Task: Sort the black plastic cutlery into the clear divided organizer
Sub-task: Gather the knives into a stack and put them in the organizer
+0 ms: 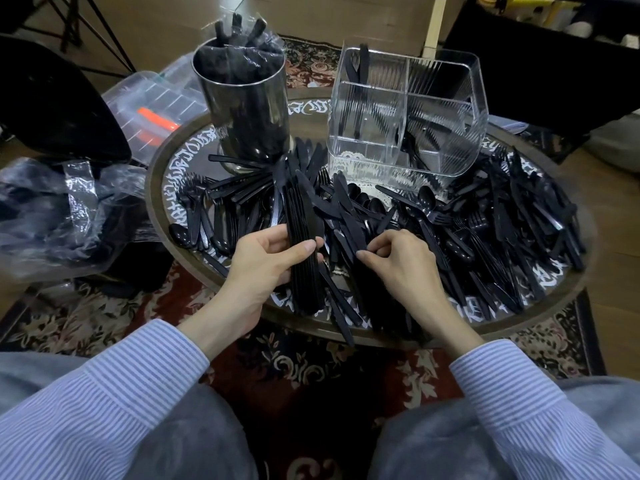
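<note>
Left hand (268,258) grips a stacked bundle of black plastic knives (304,233) just in front of the clear ribbed divided organizer (408,116); right hand (398,261) pinches a knife from the loose black cutlery heap (485,230) beside it.

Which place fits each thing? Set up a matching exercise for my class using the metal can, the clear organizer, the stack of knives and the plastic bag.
Things
1. metal can
2. clear organizer
3. stack of knives
4. plastic bag

Places
A. held in the left hand
B. far right on the round table
C. off the table, to its left
D. far left on the table

Pairs: 1-D, 2-B, 3-A, 4-C
</note>
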